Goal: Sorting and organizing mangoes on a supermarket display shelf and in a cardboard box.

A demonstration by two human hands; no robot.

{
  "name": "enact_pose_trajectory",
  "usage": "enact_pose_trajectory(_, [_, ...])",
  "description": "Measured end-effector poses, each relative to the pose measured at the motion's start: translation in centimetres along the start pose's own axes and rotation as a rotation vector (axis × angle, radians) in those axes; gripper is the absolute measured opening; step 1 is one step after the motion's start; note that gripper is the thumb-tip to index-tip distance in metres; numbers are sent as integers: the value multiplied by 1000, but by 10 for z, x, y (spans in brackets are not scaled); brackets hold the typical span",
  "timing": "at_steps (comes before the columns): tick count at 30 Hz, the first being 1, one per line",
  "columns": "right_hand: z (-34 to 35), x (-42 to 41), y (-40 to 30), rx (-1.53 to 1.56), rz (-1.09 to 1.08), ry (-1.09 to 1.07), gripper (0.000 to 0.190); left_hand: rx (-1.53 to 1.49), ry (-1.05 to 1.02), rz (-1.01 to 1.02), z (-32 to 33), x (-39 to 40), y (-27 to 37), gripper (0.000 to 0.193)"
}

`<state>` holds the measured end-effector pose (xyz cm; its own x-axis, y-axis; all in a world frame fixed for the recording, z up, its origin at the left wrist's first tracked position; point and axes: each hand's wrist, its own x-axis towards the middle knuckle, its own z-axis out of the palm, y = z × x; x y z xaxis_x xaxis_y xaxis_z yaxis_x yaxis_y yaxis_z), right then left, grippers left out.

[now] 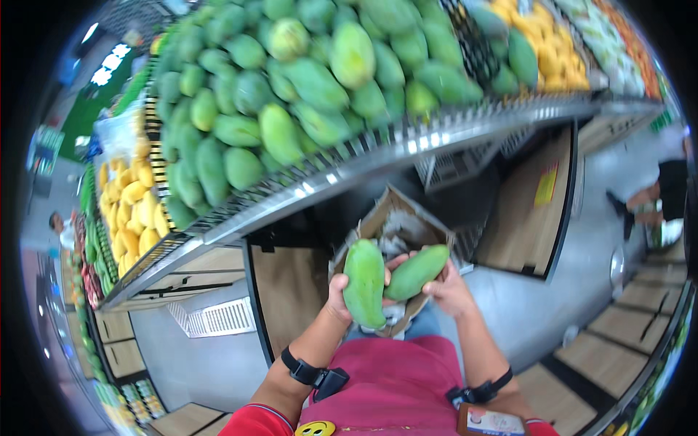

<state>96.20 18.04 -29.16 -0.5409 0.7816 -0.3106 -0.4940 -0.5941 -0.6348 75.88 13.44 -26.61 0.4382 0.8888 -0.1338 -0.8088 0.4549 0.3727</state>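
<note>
My left hand (339,297) holds a large green mango (364,283) by its sides, its narrow tip pointing down. Beside it, my right hand (450,289) grips a second green mango (417,271), which lies at a slant. Both fruits are above an open cardboard box (376,215) with crumpled pale wrapping (404,229) inside. Beyond the box, a big heap of green mangoes (311,92) fills the display shelf. My fingers are partly hidden behind the two mangoes.
A metal shelf edge (349,169) runs across above the box. Open wooden cabinet doors stand at left (286,289) and right (526,207). Yellow mangoes (131,201) lie at left. A floor grate (221,319) is lower left; a person (668,191) is at far right.
</note>
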Motion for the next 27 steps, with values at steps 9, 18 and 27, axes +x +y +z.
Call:
enact_pose_trajectory(9, [110, 32, -75, -360, -128, -104, 92, -46, 18, 347, 90, -2, 44, 60])
enact_pose_trajectory(18, [240, 157, -97, -1002, -490, -142, 95, -106, 281, 531, 105, -64, 133, 50])
enact_pose_trajectory(27, [285, 243, -79, -2107, -764, 268, 86, 162, 469, 454, 97, -119, 224, 35])
